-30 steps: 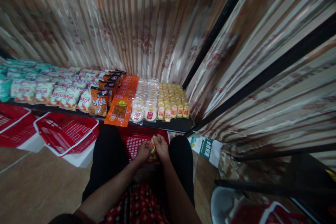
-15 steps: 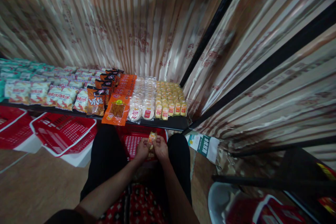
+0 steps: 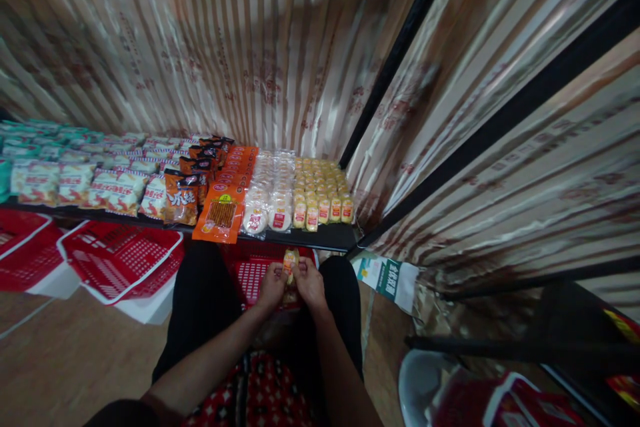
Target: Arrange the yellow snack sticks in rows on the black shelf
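Between my knees, a small yellow wrapped snack [image 3: 291,259] with an orange-red label is pinched by both hands. My left hand [image 3: 273,287] is closed on its left side, and my right hand [image 3: 309,282] grips its right side. More yellow packaging shows just below the fingers, partly hidden. Under the hands sits a red basket [image 3: 250,280]. In front of me on the black shelf [image 3: 325,237] stand rows of similar yellow snacks [image 3: 325,209], beside clear-wrapped round white crackers [image 3: 279,217] and a flat orange packet of brown sticks [image 3: 220,213].
White snack bags [image 3: 125,193] and orange-black bags [image 3: 181,199] fill the shelf's left part. Red baskets [image 3: 120,263] stand under it. Black frame bars [image 3: 395,67] slant at the right before a striped curtain [image 3: 280,47]. A pale basin [image 3: 417,380] lies low right.
The view has shifted slightly, so the shelf sits a little lower. The snack in my fingers stands more upright. Both hands keep their hold.
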The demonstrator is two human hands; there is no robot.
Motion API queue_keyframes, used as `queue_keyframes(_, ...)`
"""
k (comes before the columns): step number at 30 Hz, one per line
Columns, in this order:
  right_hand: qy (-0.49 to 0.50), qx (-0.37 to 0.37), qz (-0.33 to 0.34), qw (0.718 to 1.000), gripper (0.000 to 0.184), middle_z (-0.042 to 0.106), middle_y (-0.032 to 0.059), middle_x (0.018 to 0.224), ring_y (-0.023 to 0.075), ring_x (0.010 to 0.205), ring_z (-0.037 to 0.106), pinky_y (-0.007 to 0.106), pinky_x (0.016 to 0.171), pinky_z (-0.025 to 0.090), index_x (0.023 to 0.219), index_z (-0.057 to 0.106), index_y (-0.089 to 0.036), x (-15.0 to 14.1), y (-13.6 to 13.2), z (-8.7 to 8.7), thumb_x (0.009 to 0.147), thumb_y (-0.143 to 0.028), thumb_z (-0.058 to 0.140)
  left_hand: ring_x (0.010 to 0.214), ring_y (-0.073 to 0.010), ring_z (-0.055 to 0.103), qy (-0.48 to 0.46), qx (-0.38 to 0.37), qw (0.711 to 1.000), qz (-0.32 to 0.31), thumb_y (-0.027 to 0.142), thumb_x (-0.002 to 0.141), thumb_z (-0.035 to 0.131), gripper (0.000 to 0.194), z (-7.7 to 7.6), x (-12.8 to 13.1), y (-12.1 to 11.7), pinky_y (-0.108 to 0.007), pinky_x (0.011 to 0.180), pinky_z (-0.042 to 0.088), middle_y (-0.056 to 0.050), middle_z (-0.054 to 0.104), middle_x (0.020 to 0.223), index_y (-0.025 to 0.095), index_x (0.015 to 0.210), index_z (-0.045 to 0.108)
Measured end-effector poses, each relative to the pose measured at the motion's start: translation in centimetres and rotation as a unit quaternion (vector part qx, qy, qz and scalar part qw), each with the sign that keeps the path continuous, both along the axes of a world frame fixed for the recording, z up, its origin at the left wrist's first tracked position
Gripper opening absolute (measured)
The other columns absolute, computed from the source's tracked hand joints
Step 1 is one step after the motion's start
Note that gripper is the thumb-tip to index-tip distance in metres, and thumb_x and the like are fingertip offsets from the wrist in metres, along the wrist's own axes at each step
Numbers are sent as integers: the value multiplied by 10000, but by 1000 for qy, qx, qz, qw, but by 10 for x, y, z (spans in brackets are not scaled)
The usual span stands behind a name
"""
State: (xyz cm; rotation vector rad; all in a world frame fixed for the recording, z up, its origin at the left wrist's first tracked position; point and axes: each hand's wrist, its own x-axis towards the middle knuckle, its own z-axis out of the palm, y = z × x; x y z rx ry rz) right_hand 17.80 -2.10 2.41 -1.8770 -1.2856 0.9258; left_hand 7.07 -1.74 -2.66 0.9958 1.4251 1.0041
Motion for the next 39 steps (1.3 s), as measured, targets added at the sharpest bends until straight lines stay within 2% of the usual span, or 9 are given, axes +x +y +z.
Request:
queue_keyframes(4, 41, 8, 3, 999, 300, 698, 22, 846, 166, 766, 659, 252, 701, 492, 942, 615, -219, 5, 0, 1, 784, -437, 484, 700, -134, 580, -66, 12, 998, 0, 197, 737, 552, 65, 12, 6, 1, -233, 681, 448, -4, 625, 747, 186, 801, 547)
queue_keyframes(10, 85, 18, -21, 996, 352, 708, 36, 870, 194, 818, 654, 279, 735, 498, 971, 644, -202, 15, 1, 7, 789, -435, 453, 625, -120, 558, -150, -23, 988, 9, 253, 687, 589, 146, 23, 17, 3, -212, 562, 438, 6, 594, 707, 174, 800, 540)
queue_keyframes(19, 180, 79, -23, 980, 304, 690, 25, 871, 170, 781, 654, 274, 715, 515, 967, 610, -203, 25, 2, 10, 721, -324, 479, 603, -112, 564, -175, -58, 983, 17, 261, 658, 609, 183, 39, 28, 11, -203, 509, 423, -13, 619, 742, 164, 807, 566)
queue_keyframes(23, 182, 87, -46, 978, 276, 678, 28, 837, 165, 736, 648, 274, 679, 521, 929, 604, -200, 32, 2, 13, 701, -320, 504, 620, -112, 583, -194, -74, 978, 7, 279, 640, 647, 211, 46, 36, 13, -195, 513, 422, -7, 630, 737, 169, 803, 573)
queue_keyframes(29, 166, 93, -87, 978, 230, 660, 27, 774, 166, 689, 638, 280, 630, 525, 841, 578, -196, 39, 2, 21, 700, -375, 547, 515, -98, 580, -241, -111, 964, -14, 232, 678, 606, 195, 53, 46, 15, -194, 494, 413, 4, 626, 648, 159, 846, 540)
queue_keyframes(33, 165, 91, -90, 978, 282, 656, 27, 746, 171, 658, 634, 276, 571, 522, 831, 585, -195, 42, 4, 26, 689, -438, 572, 503, -94, 584, -270, -132, 953, -28, 194, 694, 579, 164, 59, 51, 17, -193, 502, 421, -2, 623, 632, 145, 845, 538)
queue_keyframes(39, 152, 101, -90, 979, 305, 647, 33, 754, 167, 657, 627, 275, 570, 526, 846, 600, -189, 49, 8, 30, 697, -454, 586, 517, -82, 588, -294, -143, 944, -50, 172, 702, 580, 162, 62, 57, 22, -183, 515, 429, -8, 624, 655, 133, 855, 549)
